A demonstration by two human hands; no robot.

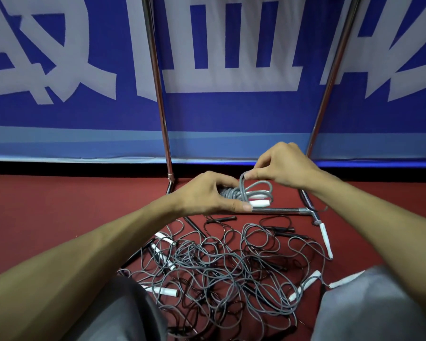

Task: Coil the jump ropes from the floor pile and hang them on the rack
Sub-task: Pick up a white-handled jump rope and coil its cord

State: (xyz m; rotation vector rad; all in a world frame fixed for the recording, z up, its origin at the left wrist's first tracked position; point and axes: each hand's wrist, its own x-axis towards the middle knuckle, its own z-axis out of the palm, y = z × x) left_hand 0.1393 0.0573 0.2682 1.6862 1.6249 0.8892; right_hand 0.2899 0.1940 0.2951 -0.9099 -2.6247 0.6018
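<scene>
My left hand (pixel 208 193) grips a coiled grey jump rope (pixel 250 193) with white handles, thumb along the lower handle. My right hand (pixel 280 166) pinches a loop of that same grey cord at the top of the coil. Both hands hover above the floor, in front of the metal rack's lower bar (pixel 276 210). Below them a tangled pile of grey and black jump ropes (pixel 221 264) lies on the red floor, with several white and black handles sticking out. The rack's two chrome uprights (pixel 158 89) rise against the blue wall banner.
A blue banner with large pale lettering (pixel 231 57) covers the wall behind the rack. My knees in grey trousers (pixel 369 306) frame the pile at the bottom. A loose white handle (pixel 326 239) lies right of the pile near the rack's foot.
</scene>
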